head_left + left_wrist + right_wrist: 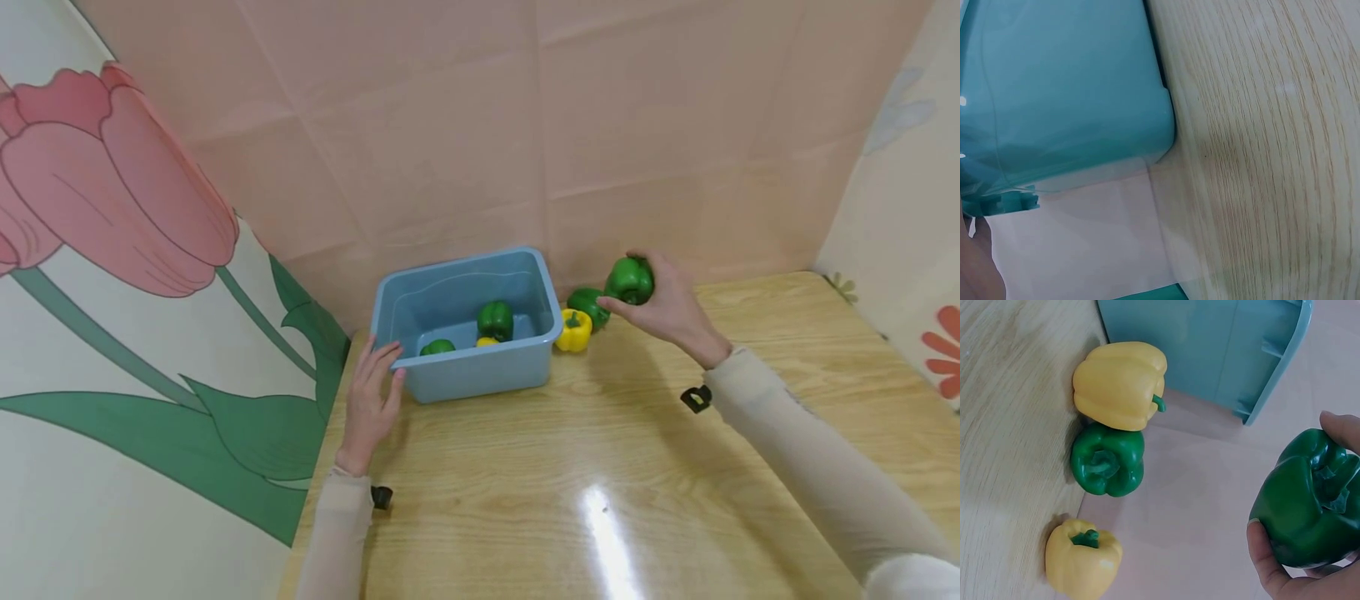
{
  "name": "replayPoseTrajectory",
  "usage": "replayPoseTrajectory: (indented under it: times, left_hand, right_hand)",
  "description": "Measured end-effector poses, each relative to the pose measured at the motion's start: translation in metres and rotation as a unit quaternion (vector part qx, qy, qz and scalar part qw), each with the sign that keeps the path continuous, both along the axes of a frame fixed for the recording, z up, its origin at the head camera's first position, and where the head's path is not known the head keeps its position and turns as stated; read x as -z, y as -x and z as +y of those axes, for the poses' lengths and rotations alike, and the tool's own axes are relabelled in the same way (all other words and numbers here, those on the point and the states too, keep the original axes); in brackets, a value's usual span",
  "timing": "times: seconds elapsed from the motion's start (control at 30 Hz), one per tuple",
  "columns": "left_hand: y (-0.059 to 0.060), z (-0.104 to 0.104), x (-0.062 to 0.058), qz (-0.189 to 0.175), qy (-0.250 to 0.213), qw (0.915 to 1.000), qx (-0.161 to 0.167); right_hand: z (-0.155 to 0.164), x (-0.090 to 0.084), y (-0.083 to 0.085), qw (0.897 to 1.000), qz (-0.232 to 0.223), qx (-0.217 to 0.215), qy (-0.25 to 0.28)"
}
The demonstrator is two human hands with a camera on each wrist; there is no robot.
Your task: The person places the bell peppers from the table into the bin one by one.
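My left hand (pixel 371 404) grips the front left corner of a light blue plastic bin (pixel 480 371), fingers over the rim and thumb against the outside. In the right wrist view, my right hand (pixel 1310 581) holds a glossy green bell pepper (pixel 1300 503) between thumb and fingers, raised off the table, to the right of the bin. Beside the bin lie a yellow bell pepper (pixel 1119 384), another green bell pepper (pixel 1107 459) and a second yellow one (pixel 1082 562); the head view hides that last one. Inside the bin are green bell peppers (pixel 496 321) and a partly hidden yellow piece (pixel 487 342).
The bin stands on a wood-grain table (pixel 517 483) near a pink cloth backdrop (pixel 435 125). A wall with a painted tulip (pixel 127 183) borders the left side. At the right is a pale wall with a red flower (pixel 947 350).
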State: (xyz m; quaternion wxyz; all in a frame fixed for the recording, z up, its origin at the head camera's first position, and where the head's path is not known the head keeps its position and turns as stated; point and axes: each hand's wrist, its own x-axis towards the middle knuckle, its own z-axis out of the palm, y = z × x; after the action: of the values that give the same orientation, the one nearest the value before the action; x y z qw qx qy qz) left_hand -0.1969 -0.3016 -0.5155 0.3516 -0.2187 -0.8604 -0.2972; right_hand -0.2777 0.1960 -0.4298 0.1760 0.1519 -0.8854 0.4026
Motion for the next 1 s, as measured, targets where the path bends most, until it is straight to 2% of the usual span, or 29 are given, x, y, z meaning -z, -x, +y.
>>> replayPoseTrajectory:
  times: [0.3, 0.57, 0.87, 1.0]
  left_hand:
    - [-0.001, 0.001, -0.001, 0.004, -0.002, 1.0, 0.001]
    - [-0.001, 0.002, -0.003, 0.003, -0.002, 1.0, 0.002]
    - [-0.002, 0.004, -0.003, 0.004, -0.005, 1.0, 0.003]
    - [-0.002, 0.004, -0.004, 0.003, -0.007, 1.0, 0.002]
  right_hand:
    - [-0.011, -0.01, -0.005, 1.0, 0.013, -0.012, 0.005]
    - [-0.015, -0.011, -0.004, 1.0, 0.024, -0.017, 0.004]
    - [-0.024, -0.019, -0.003, 1.0, 0.0, -0.018, 0.008]
    - [-0.03, -0.023, -0.004, 1.0, 0.008, -0.019, 0.01]
